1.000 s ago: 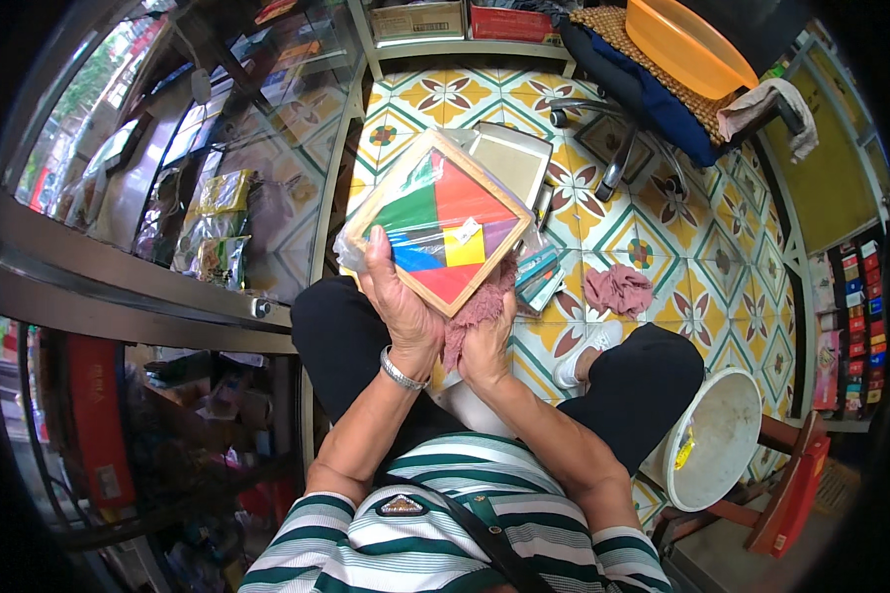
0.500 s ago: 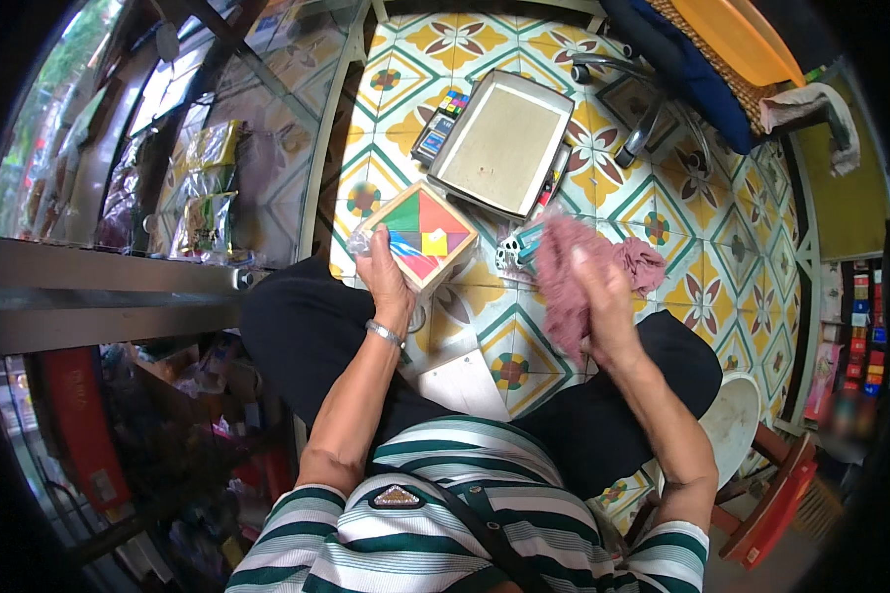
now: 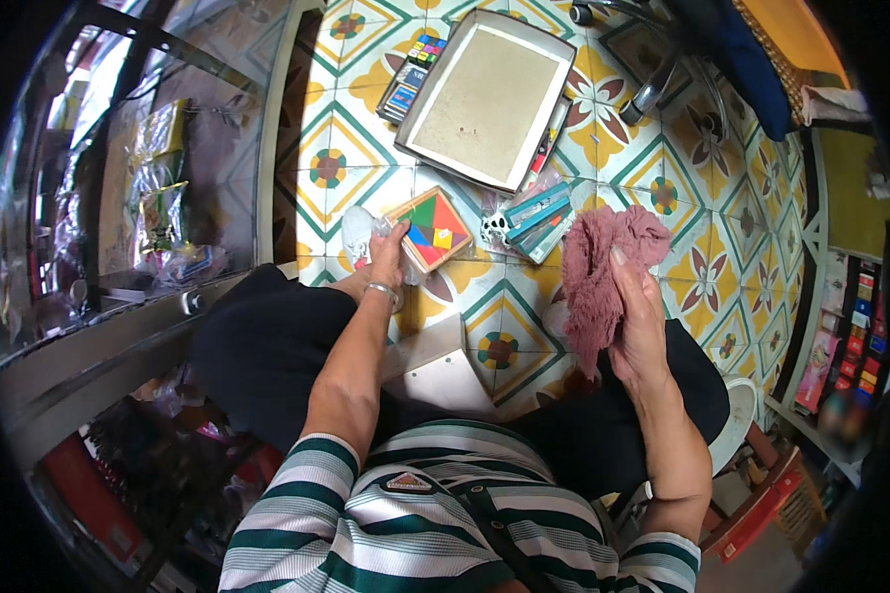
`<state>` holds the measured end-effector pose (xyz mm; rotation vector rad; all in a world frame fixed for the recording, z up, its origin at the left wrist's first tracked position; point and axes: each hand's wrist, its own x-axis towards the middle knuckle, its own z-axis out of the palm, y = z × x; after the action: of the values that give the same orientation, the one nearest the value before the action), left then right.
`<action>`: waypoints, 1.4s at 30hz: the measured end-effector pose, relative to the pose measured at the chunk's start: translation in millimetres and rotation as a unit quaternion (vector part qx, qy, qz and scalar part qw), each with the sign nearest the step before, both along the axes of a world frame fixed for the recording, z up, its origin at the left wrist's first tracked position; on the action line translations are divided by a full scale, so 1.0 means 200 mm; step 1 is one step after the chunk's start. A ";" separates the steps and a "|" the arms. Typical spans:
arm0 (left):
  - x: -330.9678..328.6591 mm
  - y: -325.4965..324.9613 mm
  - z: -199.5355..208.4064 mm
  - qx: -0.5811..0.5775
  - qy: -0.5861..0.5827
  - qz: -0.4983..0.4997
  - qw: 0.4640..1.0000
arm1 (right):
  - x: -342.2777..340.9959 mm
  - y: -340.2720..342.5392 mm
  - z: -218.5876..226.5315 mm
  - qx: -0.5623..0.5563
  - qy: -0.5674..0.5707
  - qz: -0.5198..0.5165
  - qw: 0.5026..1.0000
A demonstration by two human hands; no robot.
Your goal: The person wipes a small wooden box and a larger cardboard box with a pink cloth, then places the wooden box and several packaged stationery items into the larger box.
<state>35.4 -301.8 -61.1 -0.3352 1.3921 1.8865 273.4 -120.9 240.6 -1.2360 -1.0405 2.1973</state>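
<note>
The wooden puzzle (image 3: 433, 222) is in the left hand (image 3: 388, 259), over the tiled floor (image 3: 499, 349) and nearer the person than the big tray; whether it touches the tiles cannot be told. The floor spreads under everything in the middle. Along the left stands a glass cabinet (image 3: 119, 338) with shiny wrapped packets (image 3: 163, 219) behind its pane, and at the far right a shelf holds small coloured boxes (image 3: 857, 336). The shallow tray (image 3: 489, 89) has a dark rim and a pale inside marked by a few reddish specks; a pack with coloured squares (image 3: 425, 49) shows past its left edge. Only part of the white bin (image 3: 745, 400) is in view beside the right knee, and its inside is hidden.

The right hand (image 3: 643, 326) is closed on a pink cloth (image 3: 591, 287), which hangs down at its left. Just beyond lies a crumpled cloth (image 3: 648, 235) of the same colour. Between cloth and puzzle, a clear pouch (image 3: 539, 219) holds long teal pieces.

The puzzle sits cornerwise, one corner pointing away from the person, green to the upper left, a yellow square toward the lower right. Its sides look nearly equal; which is longer cannot be told. The left hand grips its left corner, thumb on top.
</note>
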 end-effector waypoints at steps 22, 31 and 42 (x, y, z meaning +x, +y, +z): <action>-0.29 0.27 -0.04 -0.321 0.351 -0.009 0.879 | -0.05 0.01 0.06 -0.031 -0.022 0.088 0.995; -0.29 0.68 0.02 -0.036 -0.177 -0.065 0.982 | 0.04 0.01 0.06 0.000 -0.075 0.167 0.983; -0.26 0.80 0.51 -0.056 0.125 -0.126 0.983 | 0.09 -0.05 0.11 0.052 0.025 0.091 0.994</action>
<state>-17.4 -141.9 40.2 0.0284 1.6273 1.6880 291.1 -130.5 263.3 -1.0729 -1.2740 2.2629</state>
